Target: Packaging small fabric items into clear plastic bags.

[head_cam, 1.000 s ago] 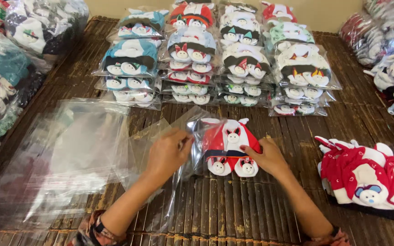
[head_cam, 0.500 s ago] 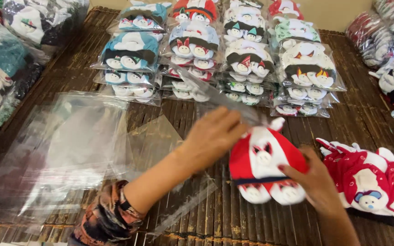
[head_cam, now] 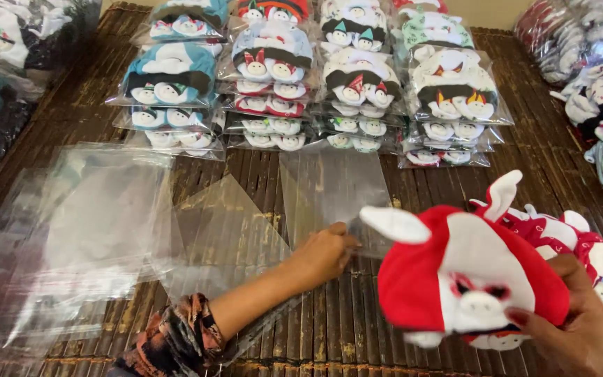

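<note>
My right hand [head_cam: 567,328] holds a red and white animal-shaped plush hat [head_cam: 462,276] with white ears, lifted above the mat at the lower right. My left hand [head_cam: 326,251] pinches the near edge of a clear plastic bag [head_cam: 329,192] that lies flat on the dark bamboo mat [head_cam: 357,328] in the middle. The bag holds nothing. The hat is outside the bag, to its right.
Several rows of bagged plush hats [head_cam: 357,84] are stacked at the back. A pile of loose clear bags [head_cam: 85,230] lies at the left. More red unbagged hats [head_cam: 587,248] sit at the right, and bundles in plastic [head_cam: 1,63] line both sides.
The hat has left the bag: my right hand carried it to the lower right. My left hand lowered the bag, which now lies flat on the mat.
</note>
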